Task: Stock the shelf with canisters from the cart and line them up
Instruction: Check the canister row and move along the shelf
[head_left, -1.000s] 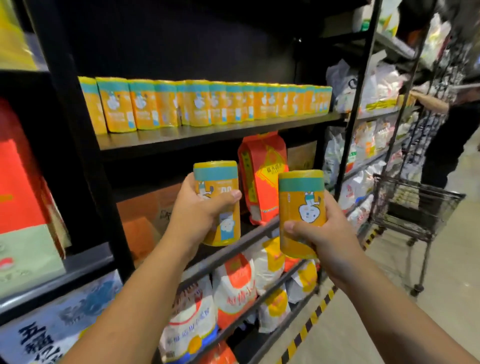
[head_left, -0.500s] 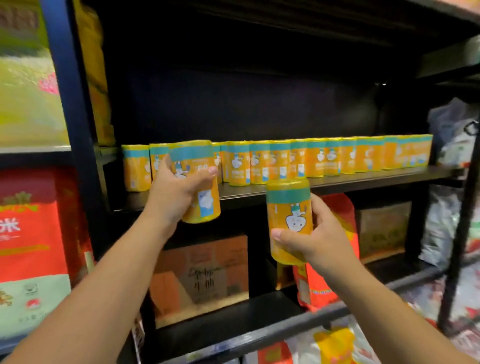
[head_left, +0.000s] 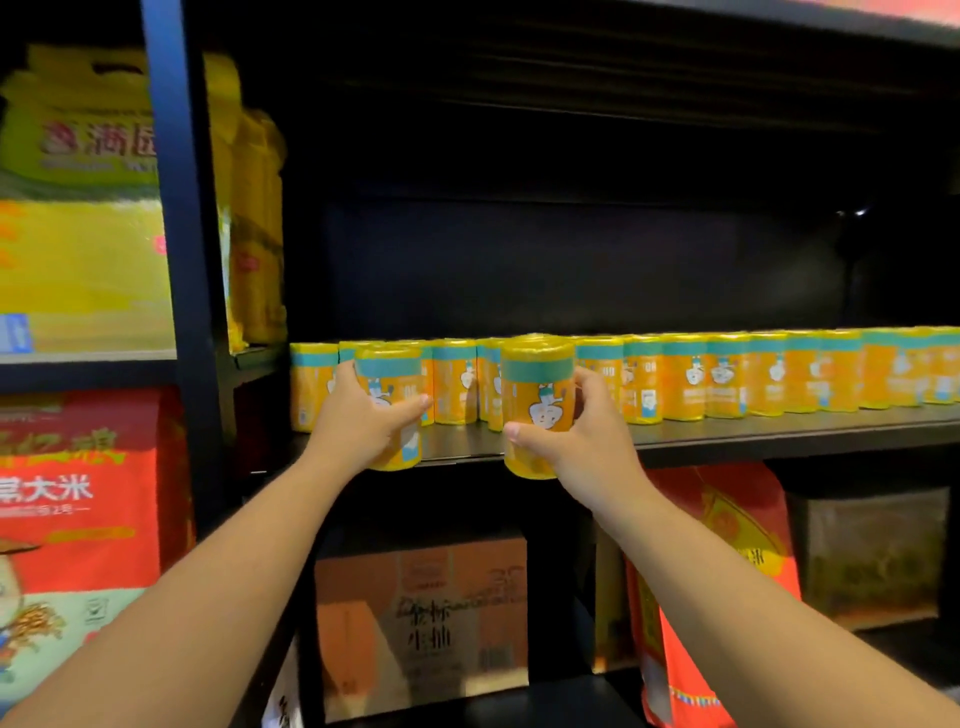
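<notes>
Now: left grip is curled round the left canister, thumb across the label. Right grip clasps the right canister the same way. Both are held upright at the front edge of the shelf, apparently not yet set down, just ahead of the standing row. Judgement: lift the bases over the lip, seat them flat, slide back to touch neighbours, labels forward. Release only once seated. Risk: toppling the row.

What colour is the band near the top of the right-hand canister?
Teal, on the orange canister the right hand holds; head view.
</notes>
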